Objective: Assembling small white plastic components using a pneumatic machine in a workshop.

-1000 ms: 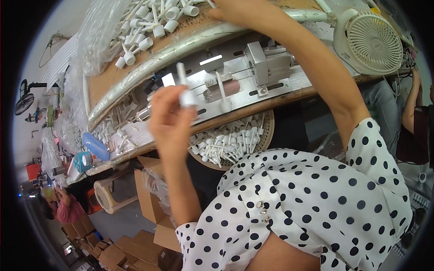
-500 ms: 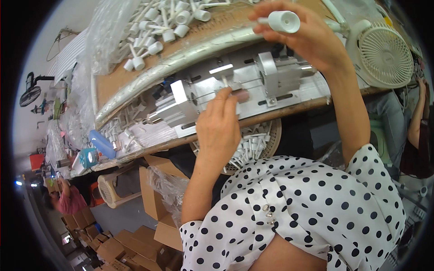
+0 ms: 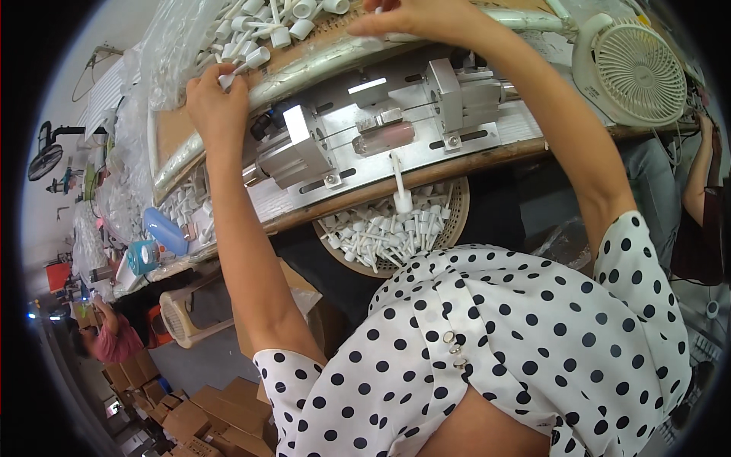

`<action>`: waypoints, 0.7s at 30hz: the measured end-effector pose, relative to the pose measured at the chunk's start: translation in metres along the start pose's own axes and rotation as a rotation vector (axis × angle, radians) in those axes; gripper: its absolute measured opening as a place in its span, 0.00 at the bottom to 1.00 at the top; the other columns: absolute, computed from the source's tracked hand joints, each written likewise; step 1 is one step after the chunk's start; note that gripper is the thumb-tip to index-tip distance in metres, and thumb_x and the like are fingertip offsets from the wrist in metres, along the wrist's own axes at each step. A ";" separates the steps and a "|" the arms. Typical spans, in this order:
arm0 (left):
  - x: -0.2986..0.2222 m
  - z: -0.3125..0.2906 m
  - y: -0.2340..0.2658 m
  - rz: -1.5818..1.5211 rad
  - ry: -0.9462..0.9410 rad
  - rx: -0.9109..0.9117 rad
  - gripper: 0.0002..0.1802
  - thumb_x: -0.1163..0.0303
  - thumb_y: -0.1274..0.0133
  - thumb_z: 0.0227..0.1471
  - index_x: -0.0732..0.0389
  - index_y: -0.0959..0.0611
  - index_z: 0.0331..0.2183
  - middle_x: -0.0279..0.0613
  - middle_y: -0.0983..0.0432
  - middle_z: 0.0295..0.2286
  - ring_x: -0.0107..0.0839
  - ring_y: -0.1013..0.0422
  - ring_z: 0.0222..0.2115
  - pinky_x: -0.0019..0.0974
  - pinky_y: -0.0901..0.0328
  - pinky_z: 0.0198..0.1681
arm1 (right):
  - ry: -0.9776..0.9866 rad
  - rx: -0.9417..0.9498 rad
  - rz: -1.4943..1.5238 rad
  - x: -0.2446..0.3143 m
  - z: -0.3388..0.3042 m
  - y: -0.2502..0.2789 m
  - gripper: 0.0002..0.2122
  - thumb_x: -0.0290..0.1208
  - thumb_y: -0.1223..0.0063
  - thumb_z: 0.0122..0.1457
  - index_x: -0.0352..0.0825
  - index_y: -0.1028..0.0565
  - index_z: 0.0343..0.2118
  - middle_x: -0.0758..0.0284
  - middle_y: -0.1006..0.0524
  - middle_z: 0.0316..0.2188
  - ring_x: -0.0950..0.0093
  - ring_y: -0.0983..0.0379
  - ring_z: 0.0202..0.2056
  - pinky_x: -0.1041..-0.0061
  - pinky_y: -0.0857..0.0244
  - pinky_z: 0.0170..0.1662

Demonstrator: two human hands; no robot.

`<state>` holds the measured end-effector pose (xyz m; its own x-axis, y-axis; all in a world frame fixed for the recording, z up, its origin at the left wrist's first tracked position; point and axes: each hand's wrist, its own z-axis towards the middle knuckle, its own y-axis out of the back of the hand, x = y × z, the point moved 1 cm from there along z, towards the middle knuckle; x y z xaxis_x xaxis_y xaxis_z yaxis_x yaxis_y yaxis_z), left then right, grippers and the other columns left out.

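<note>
At the near left edge of the parts pile, my left hand (image 3: 217, 99) is closed on a white plastic stemmed cap (image 3: 229, 80). Farther right, my right hand (image 3: 415, 19) reaches over the tray's padded rim, fingers bent. A bit of white shows between its fingertips, seemingly another stemmed cap, partly hidden and blurred. Between my arms stands a metal clamping fixture (image 3: 304, 148) with two facing blocks and a pinkish clear cylinder (image 3: 386, 139) in the middle. In front of it, a single stemmed cap (image 3: 401, 186) points cap-down at the bench edge, above the basket, touched by neither hand.
Several white stemmed caps (image 3: 280, 36) lie heaped on the brown board. Below the bench edge a round basket (image 3: 459, 221) holds many more. A white fan (image 3: 636, 72) stands at right, a blue bottle-like thing (image 3: 166, 231) at left. Cardboard boxes (image 3: 221, 419) fill the floor lower left.
My left hand has moved from the fixture's middle to the pile and taken a stemmed cap. My right hand has swung left over the tray. One stemmed cap now hangs at the bench edge.
</note>
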<state>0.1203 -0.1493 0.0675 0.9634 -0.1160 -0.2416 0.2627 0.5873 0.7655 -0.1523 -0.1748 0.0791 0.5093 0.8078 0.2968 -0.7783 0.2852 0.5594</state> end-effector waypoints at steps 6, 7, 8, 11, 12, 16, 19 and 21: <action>-0.037 -0.044 0.043 -0.365 0.112 -0.116 0.12 0.76 0.48 0.38 0.64 0.22 0.31 0.41 0.32 0.28 0.25 0.35 0.22 0.27 0.38 0.26 | -0.072 0.270 -0.138 0.013 0.003 -0.002 0.11 0.35 0.48 0.45 0.30 0.27 0.18 0.56 0.29 0.23 0.59 0.32 0.29 0.65 0.38 0.34; -0.052 -0.064 0.049 -0.426 0.079 -0.074 0.12 0.77 0.48 0.37 0.64 0.23 0.32 0.40 0.32 0.29 0.24 0.36 0.22 0.26 0.38 0.25 | -0.074 0.269 -0.138 0.019 0.000 -0.002 0.11 0.35 0.48 0.45 0.30 0.27 0.18 0.56 0.29 0.23 0.59 0.32 0.29 0.65 0.38 0.34; -0.069 -0.084 0.042 -0.506 0.037 -0.024 0.13 0.79 0.48 0.37 0.64 0.24 0.32 0.40 0.33 0.29 0.23 0.36 0.22 0.26 0.37 0.24 | -0.062 0.216 -0.140 0.018 -0.008 0.000 0.10 0.33 0.49 0.46 0.30 0.27 0.19 0.56 0.30 0.23 0.59 0.32 0.28 0.65 0.38 0.33; -0.114 -0.139 0.019 -0.503 -0.079 0.092 0.19 0.80 0.48 0.37 0.64 0.24 0.38 0.43 0.32 0.36 0.27 0.35 0.30 0.26 0.37 0.26 | 0.114 0.183 -0.196 0.020 -0.011 0.004 0.07 0.31 0.49 0.46 0.31 0.27 0.21 0.57 0.31 0.23 0.59 0.33 0.29 0.66 0.38 0.32; -0.119 -0.150 0.010 -0.479 -0.087 0.113 0.19 0.80 0.48 0.37 0.65 0.24 0.38 0.45 0.31 0.38 0.31 0.33 0.32 0.29 0.35 0.29 | 0.271 0.214 -0.268 0.022 -0.012 0.003 0.07 0.30 0.49 0.45 0.31 0.28 0.22 0.58 0.31 0.23 0.59 0.33 0.29 0.66 0.39 0.33; -0.129 -0.152 -0.006 -0.434 -0.174 0.084 0.18 0.80 0.49 0.38 0.68 0.25 0.37 0.49 0.31 0.39 0.40 0.33 0.38 0.35 0.36 0.38 | 0.142 0.203 -0.118 0.022 -0.014 0.002 0.07 0.30 0.49 0.44 0.31 0.29 0.24 0.59 0.31 0.23 0.61 0.33 0.29 0.67 0.39 0.33; -0.132 -0.147 -0.009 -0.430 -0.225 0.116 0.19 0.82 0.49 0.37 0.74 0.28 0.37 0.53 0.34 0.40 0.45 0.35 0.35 0.40 0.38 0.37 | 0.031 0.171 -0.003 0.022 -0.018 0.008 0.07 0.29 0.48 0.44 0.32 0.29 0.24 0.60 0.31 0.23 0.62 0.33 0.29 0.67 0.39 0.33; -0.137 -0.145 -0.007 -0.406 -0.152 0.186 0.18 0.79 0.49 0.39 0.70 0.26 0.38 0.52 0.32 0.39 0.46 0.34 0.40 0.40 0.39 0.43 | -0.021 0.172 0.139 0.029 -0.023 0.021 0.05 0.28 0.48 0.42 0.33 0.28 0.23 0.60 0.30 0.24 0.63 0.33 0.30 0.67 0.39 0.33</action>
<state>-0.0209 -0.0217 0.0083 0.7740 -0.4307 -0.4640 0.6114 0.3183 0.7245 -0.1624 -0.1338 0.0818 0.4103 0.8217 0.3956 -0.7685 0.0780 0.6350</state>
